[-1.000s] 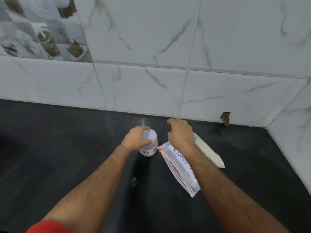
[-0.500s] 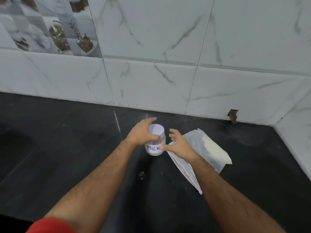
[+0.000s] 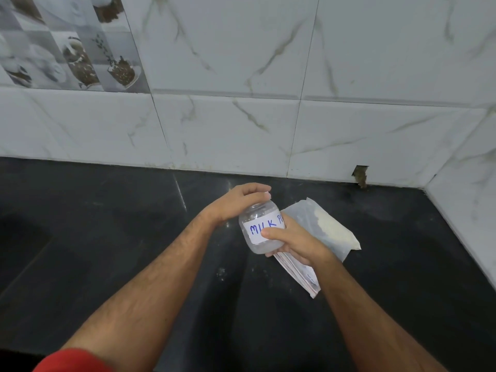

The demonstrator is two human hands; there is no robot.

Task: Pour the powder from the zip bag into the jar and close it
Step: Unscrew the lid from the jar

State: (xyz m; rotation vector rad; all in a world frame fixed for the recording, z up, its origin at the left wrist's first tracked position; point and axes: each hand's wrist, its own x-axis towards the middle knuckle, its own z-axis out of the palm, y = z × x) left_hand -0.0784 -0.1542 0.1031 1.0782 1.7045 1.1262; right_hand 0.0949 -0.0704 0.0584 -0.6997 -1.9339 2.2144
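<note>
A small clear jar (image 3: pixel 257 229) with a white label reading "MILK P..." is held above the black counter, tilted away from me. My right hand (image 3: pixel 292 241) wraps its body from the right. My left hand (image 3: pixel 236 204) is closed over its top, hiding most of the white lid. Just behind and right of the jar lies the zip bag (image 3: pixel 324 229), flat on the counter, with pale powder gathered in its far right corner. My right wrist covers the bag's near part.
The black counter (image 3: pixel 120 251) runs to a white marble-tiled wall (image 3: pixel 241 124) at the back and a side wall (image 3: pixel 464 200) at the right. A small hole in the tile (image 3: pixel 361 175) sits at the wall's base. White specks dot the counter near me.
My right hand left the bag and took hold of the jar's body. The jar came up off the counter and tilted, with my left hand staying on its top.
</note>
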